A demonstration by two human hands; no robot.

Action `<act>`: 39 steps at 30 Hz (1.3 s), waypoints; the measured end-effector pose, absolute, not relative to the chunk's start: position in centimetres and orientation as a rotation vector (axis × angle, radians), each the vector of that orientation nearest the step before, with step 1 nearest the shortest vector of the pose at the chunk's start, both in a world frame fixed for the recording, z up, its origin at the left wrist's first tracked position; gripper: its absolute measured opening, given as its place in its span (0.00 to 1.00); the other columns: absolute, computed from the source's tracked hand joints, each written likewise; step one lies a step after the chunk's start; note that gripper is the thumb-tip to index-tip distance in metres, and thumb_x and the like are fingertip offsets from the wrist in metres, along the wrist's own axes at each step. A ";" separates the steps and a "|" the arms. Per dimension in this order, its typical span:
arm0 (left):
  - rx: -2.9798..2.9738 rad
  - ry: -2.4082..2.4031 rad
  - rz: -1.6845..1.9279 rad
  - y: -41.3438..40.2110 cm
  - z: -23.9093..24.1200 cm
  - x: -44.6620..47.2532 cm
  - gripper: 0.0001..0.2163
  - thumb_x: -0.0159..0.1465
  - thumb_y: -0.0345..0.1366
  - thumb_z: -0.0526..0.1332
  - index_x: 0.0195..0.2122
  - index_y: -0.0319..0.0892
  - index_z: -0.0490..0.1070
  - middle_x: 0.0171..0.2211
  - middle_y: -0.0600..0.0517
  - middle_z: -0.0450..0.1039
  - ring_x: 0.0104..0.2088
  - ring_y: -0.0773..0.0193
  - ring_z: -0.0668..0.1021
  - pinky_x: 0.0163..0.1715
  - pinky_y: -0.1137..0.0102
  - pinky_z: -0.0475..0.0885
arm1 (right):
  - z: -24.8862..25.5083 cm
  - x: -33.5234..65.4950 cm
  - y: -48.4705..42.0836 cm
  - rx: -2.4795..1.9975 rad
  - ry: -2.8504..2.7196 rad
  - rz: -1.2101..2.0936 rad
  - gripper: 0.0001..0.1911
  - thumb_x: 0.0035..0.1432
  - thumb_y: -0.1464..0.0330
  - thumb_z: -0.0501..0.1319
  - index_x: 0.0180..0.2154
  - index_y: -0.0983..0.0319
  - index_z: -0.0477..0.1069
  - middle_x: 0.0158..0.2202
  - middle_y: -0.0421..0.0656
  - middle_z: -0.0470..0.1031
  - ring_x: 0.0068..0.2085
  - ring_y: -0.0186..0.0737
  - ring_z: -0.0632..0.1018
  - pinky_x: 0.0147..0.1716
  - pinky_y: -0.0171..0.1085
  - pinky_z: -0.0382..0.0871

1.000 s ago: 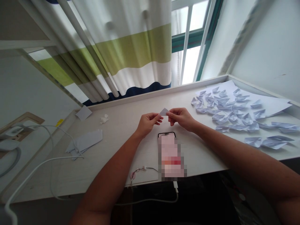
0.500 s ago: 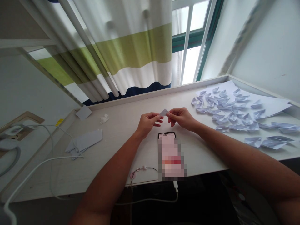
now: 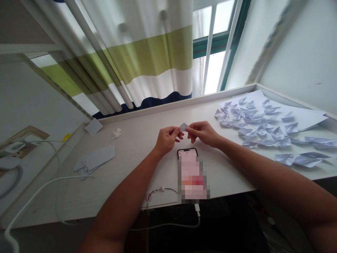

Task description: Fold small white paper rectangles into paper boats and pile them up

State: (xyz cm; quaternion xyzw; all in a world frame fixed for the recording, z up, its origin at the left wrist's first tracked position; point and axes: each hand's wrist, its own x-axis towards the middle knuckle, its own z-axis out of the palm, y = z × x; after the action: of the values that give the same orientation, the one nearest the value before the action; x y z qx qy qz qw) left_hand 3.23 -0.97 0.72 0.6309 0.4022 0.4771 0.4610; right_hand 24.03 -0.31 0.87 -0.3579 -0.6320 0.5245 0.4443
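A small folded piece of white paper (image 3: 184,127) is held up between both hands above the desk, one corner pointing up. My left hand (image 3: 168,137) pinches its left side between thumb and fingers. On the right edge, my right hand (image 3: 202,133) grips it with thumb and forefinger, the other fingers curled below. Just beneath the hands lies a phone (image 3: 191,175), its screen lit pink and partly pixelated. Many folded paper boats (image 3: 260,130) are spread over the right side of the desk.
Flat paper sheets (image 3: 98,158) lie on the left of the white desk (image 3: 137,140), near a crumpled tissue (image 3: 117,133) and a square of paper (image 3: 93,127). White cables (image 3: 44,182) cross the left edge. A beaded phone strap (image 3: 155,191) rests by the front edge.
My left hand has shifted slightly right, towards my right hand. The paper between them has turned a little. Both hands keep hold of it.
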 end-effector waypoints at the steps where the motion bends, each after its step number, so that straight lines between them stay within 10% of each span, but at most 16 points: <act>1: 1.563 1.000 1.202 -1.1 0.7 3.4 0.21 0.66 0.55 0.70 0.35 0.39 0.83 0.31 0.45 0.83 0.29 0.62 0.82 0.28 0.69 0.79 | 0.9 24.0 -0.3 -0.885 -1.553 1.306 0.32 0.51 0.41 0.77 0.31 0.64 0.81 0.25 0.45 0.81 0.22 0.35 0.79 0.23 0.35 0.73; 9: 1.724 1.126 1.207 -0.5 -0.3 3.1 0.13 0.68 0.42 0.69 0.46 0.39 0.83 0.42 0.43 0.85 0.35 0.61 0.85 0.28 0.71 0.79 | 0.6 24.2 -0.2 -0.941 -1.548 1.304 0.31 0.50 0.41 0.77 0.27 0.63 0.80 0.23 0.44 0.80 0.21 0.35 0.78 0.22 0.35 0.71; 14: 2.106 1.056 1.201 -0.4 -0.8 2.7 0.28 0.64 0.36 0.74 0.65 0.47 0.74 0.56 0.44 0.83 0.49 0.56 0.84 0.40 0.67 0.81 | 0.4 24.1 -0.1 -0.986 -1.609 1.293 0.28 0.53 0.45 0.77 0.25 0.62 0.78 0.21 0.43 0.78 0.21 0.36 0.78 0.23 0.35 0.71; 21: 2.424 1.212 1.093 -1.0 0.0 3.0 0.21 0.68 0.38 0.73 0.61 0.43 0.78 0.52 0.42 0.85 0.48 0.51 0.85 0.56 0.53 0.75 | 0.0 24.0 0.0 -1.032 -1.700 1.185 0.27 0.55 0.45 0.75 0.26 0.62 0.78 0.17 0.40 0.75 0.19 0.33 0.74 0.21 0.33 0.66; 39: 1.891 1.081 1.143 -1.0 0.1 2.9 0.21 0.66 0.46 0.74 0.55 0.39 0.82 0.42 0.43 0.88 0.37 0.55 0.88 0.43 0.61 0.82 | -0.1 24.0 0.2 -0.883 -1.646 1.145 0.30 0.52 0.41 0.76 0.36 0.62 0.80 0.26 0.41 0.78 0.22 0.34 0.76 0.20 0.35 0.73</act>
State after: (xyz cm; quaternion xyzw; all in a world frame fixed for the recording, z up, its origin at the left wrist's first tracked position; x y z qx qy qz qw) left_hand 2.89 -0.99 0.13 0.7245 0.4142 0.4379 0.3343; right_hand 24.04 0.21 -0.11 -0.3585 -0.6681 0.4645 0.4575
